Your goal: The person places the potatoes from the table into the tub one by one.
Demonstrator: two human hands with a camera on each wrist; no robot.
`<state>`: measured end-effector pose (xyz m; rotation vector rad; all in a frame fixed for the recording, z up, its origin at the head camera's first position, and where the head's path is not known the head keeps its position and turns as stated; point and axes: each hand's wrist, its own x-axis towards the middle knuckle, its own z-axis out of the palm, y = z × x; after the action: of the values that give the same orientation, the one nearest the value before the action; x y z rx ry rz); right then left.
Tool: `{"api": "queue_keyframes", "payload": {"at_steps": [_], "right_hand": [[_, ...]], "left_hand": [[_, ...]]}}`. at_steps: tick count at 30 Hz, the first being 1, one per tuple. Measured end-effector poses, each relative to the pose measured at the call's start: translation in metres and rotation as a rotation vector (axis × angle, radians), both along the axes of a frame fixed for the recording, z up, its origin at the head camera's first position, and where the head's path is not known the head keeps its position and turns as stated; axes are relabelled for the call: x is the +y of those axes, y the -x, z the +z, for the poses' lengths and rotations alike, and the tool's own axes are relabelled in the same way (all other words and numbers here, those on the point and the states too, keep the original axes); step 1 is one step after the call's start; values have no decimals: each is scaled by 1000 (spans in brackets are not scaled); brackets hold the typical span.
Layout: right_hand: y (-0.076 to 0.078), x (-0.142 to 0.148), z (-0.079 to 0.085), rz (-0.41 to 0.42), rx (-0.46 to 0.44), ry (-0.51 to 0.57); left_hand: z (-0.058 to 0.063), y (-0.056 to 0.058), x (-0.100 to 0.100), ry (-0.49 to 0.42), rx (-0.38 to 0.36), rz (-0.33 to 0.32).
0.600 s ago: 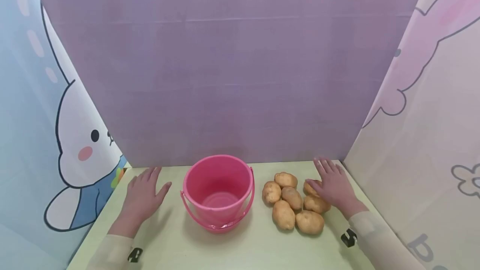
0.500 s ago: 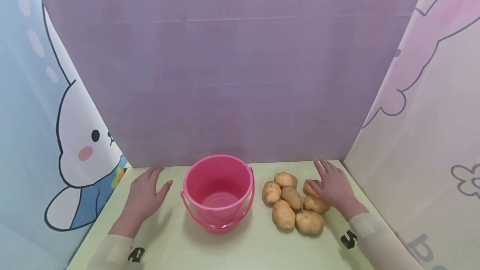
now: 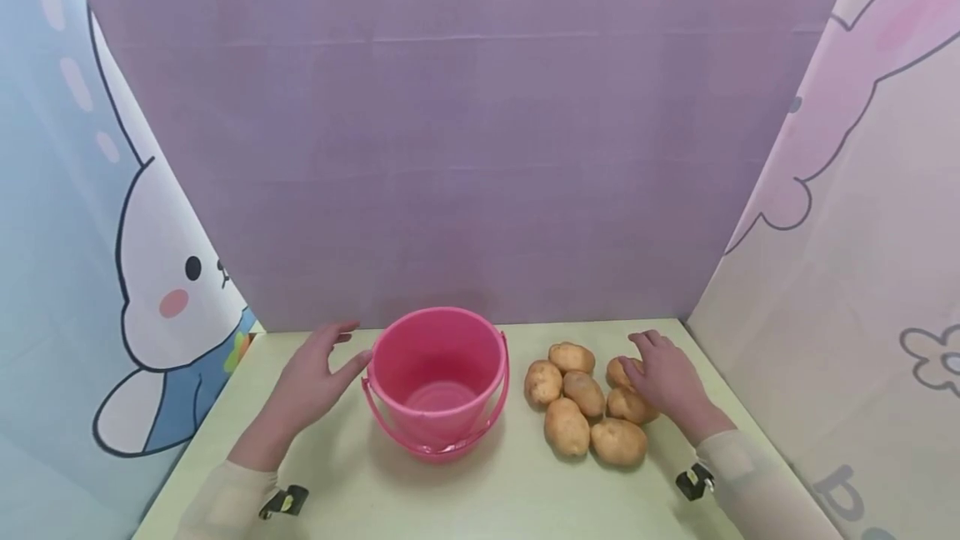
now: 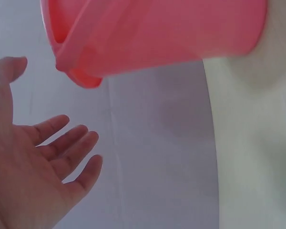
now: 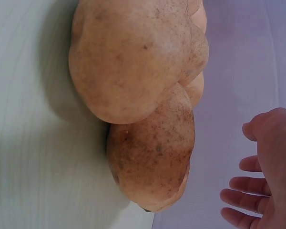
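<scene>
A pink bucket (image 3: 442, 419) with its handle hanging down at the front stands upright near the middle of the table. My left hand (image 3: 311, 382) is just left of it, thumb near the rim and fingers loosely bent; the left wrist view shows a gap between this hand (image 4: 43, 167) and the bucket (image 4: 171, 33). Several potatoes (image 3: 567, 427) lie clustered to the bucket's right. Above the rightmost potatoes hovers my right hand (image 3: 667, 377), partly hiding them. In the right wrist view the right hand (image 5: 276, 167) holds nothing and stays apart from the potatoes (image 5: 152, 148).
The pale table (image 3: 480, 507) ends at a purple cloth wall (image 3: 465, 148) behind. A blue printed curtain (image 3: 52, 273) borders the left side, and a pale printed one (image 3: 847, 290) the right. Each wrist wears a small dark device.
My left hand has moved right, up to the bucket's rim, and turned its palm toward it. The right hand has lowered slightly and its fingers have bent. Bucket and potatoes look unmoved.
</scene>
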<state>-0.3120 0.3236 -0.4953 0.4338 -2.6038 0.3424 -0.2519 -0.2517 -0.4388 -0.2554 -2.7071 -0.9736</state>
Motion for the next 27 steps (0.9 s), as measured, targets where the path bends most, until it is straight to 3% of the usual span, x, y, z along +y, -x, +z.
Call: {"api": "queue_keyframes", "payload": {"at_steps": [13, 23, 27], "right_hand": [[-3, 5, -2, -15, -34, -20], [-3, 8, -5, -18, -49, -28], [-4, 10, -5, -26, -65, -28]], "left_hand": [[8, -6, 27, -59, -97, -148], [-1, -3, 46, -157, -78, -244], [-6, 0, 53, -117, -19, -252]]}}
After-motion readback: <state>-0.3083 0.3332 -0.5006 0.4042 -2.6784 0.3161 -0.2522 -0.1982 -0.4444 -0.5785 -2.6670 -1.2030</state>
